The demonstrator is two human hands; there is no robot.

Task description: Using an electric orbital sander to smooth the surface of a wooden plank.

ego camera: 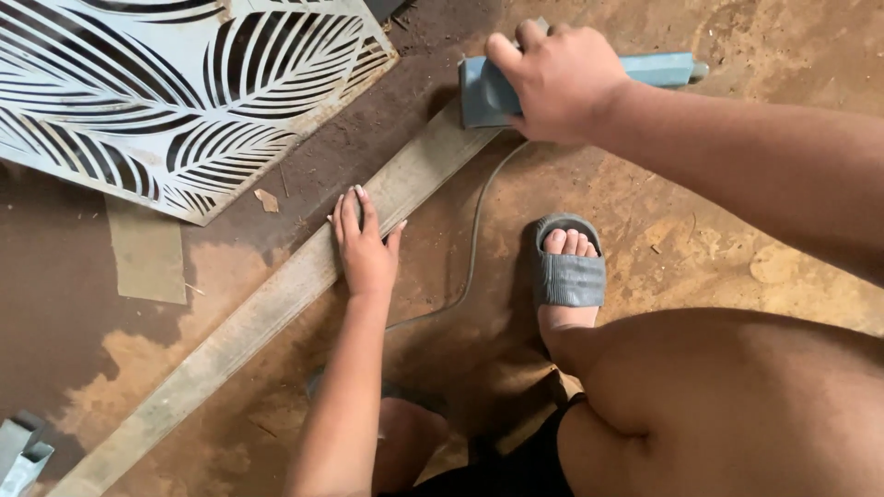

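A long pale wooden plank (249, 322) lies diagonally on the brown dusty floor. My left hand (365, 247) presses flat on the plank near its middle, fingers together and holding nothing. My right hand (556, 81) grips the top of a blue-grey power sander (479, 92) that rests on the plank's far end. The tool's handle (658, 69) sticks out to the right, and its grey cord (471, 248) runs down across the floor.
A white metal panel with cut-out leaf shapes (175, 92) lies at the upper left. My foot in a grey slipper (568, 271) stands right of the plank, my knee (727, 405) below it. A flat grey-green piece (147, 253) and a metal bracket (20, 456) lie at left.
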